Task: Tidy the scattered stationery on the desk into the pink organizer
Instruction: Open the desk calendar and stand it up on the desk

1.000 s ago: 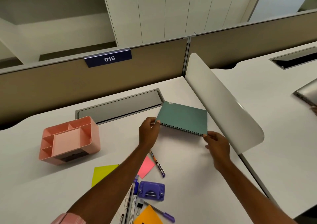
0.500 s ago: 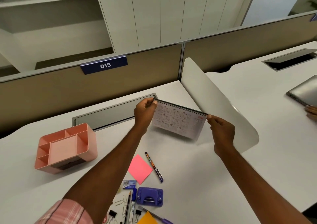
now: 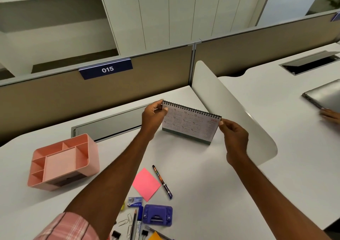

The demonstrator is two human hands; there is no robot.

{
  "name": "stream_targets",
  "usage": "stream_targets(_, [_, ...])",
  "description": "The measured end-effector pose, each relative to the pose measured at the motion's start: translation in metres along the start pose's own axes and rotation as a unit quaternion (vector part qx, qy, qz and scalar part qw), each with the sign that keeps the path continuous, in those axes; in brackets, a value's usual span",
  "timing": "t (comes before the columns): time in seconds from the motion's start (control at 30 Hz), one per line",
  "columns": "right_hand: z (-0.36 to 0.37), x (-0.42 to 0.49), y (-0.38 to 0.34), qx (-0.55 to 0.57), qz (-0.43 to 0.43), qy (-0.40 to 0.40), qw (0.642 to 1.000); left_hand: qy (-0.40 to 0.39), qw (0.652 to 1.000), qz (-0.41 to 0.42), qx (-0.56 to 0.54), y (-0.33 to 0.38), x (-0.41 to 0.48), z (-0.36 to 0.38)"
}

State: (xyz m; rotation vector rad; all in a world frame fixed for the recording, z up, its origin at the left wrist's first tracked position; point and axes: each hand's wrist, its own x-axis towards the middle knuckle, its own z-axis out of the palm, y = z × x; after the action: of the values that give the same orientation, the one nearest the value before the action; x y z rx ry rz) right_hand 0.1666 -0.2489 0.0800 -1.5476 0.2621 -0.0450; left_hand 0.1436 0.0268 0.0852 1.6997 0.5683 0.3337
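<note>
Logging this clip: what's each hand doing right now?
Left hand: pinches desk calendar, top left corner.
Right hand: pinches its top right corner.

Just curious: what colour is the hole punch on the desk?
Purple; the hole punch shows best in the head view.

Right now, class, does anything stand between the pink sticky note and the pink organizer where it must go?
No object shows on the desk between the pink sticky note and the pink organizer. Only the person's left forearm crosses over that stretch and hides part of it.
</note>
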Motion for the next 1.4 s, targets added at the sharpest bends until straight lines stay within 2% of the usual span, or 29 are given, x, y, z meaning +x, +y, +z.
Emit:
stream_targets(0.17, [0.002,-0.006,0.019,-0.047,0.0,-0.037,0.998,-0.036,0.999,0.011,0.017,-0.008,-0.01,0.003])
stream_targets(0.43, [0.0,0.0,0.067,-0.134,0.036,-0.179,0.974,-0.135,0.986,-0.011,0.099,-0.033,-0.013,0.009])
stream_targets(0.6, [0.004,0.007,0.077,-0.166,0.056,-0.205,0.963,-0.17,0.97,-0.047,0.165,-0.06,-0.015,0.009])
stream_targets(0.93, [0.004,0.004,0.089,-0.224,0.048,-0.205,0.951,-0.164,0.963,-0.046,0.209,-0.081,-0.016,0.007])
stream_targets(1.4, [0.006,0.012,0.105,-0.269,0.035,-0.178,0.946,-0.147,0.969,-0.067,0.184,-0.084,-0.016,0.012])
